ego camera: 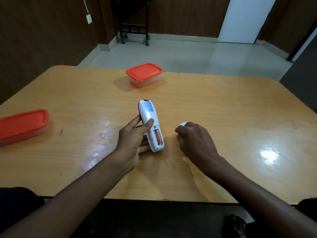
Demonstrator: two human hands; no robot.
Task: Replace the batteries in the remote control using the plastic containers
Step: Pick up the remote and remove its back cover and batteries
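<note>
Remote control [151, 124] sits in our left hand [130, 143], back side up, near the middle of the desk [223, 103] and a little toward its near edge. Our thumb presses on the white back just above the open battery bay, while the other fingers wrap under the left side, so the grip is closed on the remote. One orange battery [158, 136] lies in the right slot of the bay; the slot beside it is hard to read. Our right hand [193, 140] rests on the desk just right of the remote, apart from it, fingers curled around a small white piece [183, 123] that only peeks out at the knuckles; we cannot tell what it is. One plastic container [144, 74] stands at the far edge, another [23, 126] at the left edge. Both wear orange lids, shut, and their contents are hidden.
</note>
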